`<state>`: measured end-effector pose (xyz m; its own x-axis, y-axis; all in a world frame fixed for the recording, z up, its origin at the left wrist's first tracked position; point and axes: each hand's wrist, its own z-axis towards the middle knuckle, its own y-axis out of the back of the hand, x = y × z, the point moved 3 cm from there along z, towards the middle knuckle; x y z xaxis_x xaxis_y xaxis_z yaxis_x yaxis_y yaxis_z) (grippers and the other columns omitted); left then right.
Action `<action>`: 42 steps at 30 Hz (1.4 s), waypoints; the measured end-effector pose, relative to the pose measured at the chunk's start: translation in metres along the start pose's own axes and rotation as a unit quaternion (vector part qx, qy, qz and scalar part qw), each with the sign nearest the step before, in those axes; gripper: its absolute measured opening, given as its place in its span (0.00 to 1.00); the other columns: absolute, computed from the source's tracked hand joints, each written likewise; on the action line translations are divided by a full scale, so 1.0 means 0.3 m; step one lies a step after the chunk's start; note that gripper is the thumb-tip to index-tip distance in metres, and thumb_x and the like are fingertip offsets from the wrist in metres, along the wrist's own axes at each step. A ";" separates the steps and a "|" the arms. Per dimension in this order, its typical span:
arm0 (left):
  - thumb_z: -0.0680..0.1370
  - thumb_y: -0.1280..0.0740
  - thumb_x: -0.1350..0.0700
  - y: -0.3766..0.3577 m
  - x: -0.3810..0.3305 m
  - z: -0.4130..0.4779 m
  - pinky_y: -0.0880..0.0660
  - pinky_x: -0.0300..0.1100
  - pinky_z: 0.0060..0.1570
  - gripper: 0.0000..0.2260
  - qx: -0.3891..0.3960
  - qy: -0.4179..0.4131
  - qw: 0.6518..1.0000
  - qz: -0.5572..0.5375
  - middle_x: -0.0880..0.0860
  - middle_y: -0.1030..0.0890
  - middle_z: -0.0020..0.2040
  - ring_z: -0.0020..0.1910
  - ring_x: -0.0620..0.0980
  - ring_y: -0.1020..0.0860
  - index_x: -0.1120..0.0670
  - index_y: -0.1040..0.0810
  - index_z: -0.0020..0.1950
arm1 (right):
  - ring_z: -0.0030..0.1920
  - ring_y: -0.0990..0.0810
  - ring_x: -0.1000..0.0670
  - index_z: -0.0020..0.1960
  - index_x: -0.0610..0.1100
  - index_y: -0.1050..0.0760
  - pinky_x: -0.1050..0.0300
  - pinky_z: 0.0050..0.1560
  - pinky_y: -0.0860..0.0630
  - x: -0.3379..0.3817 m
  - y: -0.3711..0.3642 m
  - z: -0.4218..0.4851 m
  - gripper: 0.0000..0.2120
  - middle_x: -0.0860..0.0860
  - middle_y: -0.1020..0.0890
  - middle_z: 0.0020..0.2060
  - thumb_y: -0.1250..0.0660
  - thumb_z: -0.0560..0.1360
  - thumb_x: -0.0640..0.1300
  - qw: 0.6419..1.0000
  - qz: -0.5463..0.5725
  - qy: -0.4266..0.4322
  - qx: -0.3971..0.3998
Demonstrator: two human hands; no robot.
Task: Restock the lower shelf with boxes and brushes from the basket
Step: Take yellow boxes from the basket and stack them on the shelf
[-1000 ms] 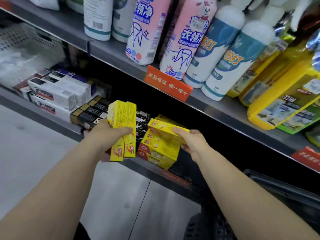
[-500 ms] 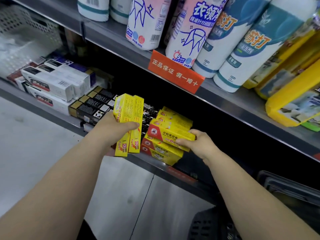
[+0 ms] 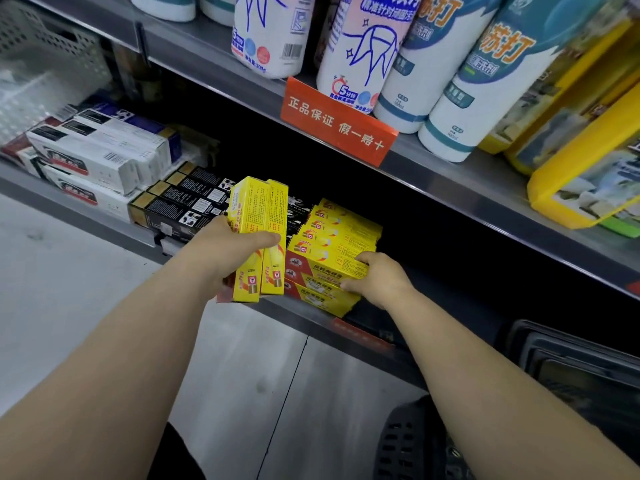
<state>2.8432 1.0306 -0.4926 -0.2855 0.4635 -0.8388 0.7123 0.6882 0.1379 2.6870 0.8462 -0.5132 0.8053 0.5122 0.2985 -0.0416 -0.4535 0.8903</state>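
The left hand [image 3: 221,261] grips two upright yellow boxes [image 3: 258,223], fingers curled round them, at the lower shelf's [image 3: 86,216] front edge. To their right a stack [image 3: 332,233] of like boxes, at least six, lies on that shelf. The right hand [image 3: 377,282] pinches its near end between thumb and curled fingers.

We face grey metal shelving. The upper shelf [image 3: 450,188] carries an orange sign [image 3: 337,121] on its front lip, and the space beneath it lies in deep shadow. Below the lower shelf [image 3: 86,214], a brushed metal panel [image 3: 242,375] shows a vertical seam. Pale grey floor [image 3: 52,289] spreads to the left, softly lit.
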 end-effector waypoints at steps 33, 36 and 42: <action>0.71 0.28 0.45 -0.079 -0.005 0.010 0.25 0.40 0.26 0.14 0.030 0.008 0.990 -0.134 0.52 0.18 0.36 0.32 0.50 0.19 0.52 0.24 0.49 | 0.37 0.16 0.52 0.52 0.44 0.28 0.53 0.45 0.19 -0.012 0.168 -0.016 0.14 0.50 0.15 0.35 0.29 0.72 0.48 0.734 0.667 -0.102 -0.074; 0.72 0.30 0.43 -0.099 0.010 0.020 0.23 0.44 0.31 0.15 0.022 0.026 0.991 -0.130 0.53 0.18 0.41 0.38 0.53 0.18 0.52 0.25 0.48 | 0.45 0.17 0.50 0.64 0.41 0.33 0.53 0.48 0.19 -0.057 0.149 0.028 0.29 0.46 0.18 0.48 0.26 0.69 0.50 0.742 0.644 -0.142 -0.119; 0.72 0.32 0.39 -0.162 0.024 0.013 0.22 0.56 0.50 0.22 0.051 0.066 0.987 -0.141 0.58 0.16 0.47 0.47 0.59 0.18 0.56 0.22 0.55 | 0.50 0.19 0.48 0.62 0.43 0.30 0.59 0.41 0.24 -0.044 0.035 0.091 0.28 0.46 0.19 0.54 0.27 0.68 0.56 0.827 0.534 -0.153 -0.085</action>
<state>2.8090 0.9982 -0.5074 -0.5573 0.3345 -0.7600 0.6516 0.7435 -0.1506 2.6920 0.8148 -0.5172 0.3665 -0.3344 0.8682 -0.8872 -0.4065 0.2180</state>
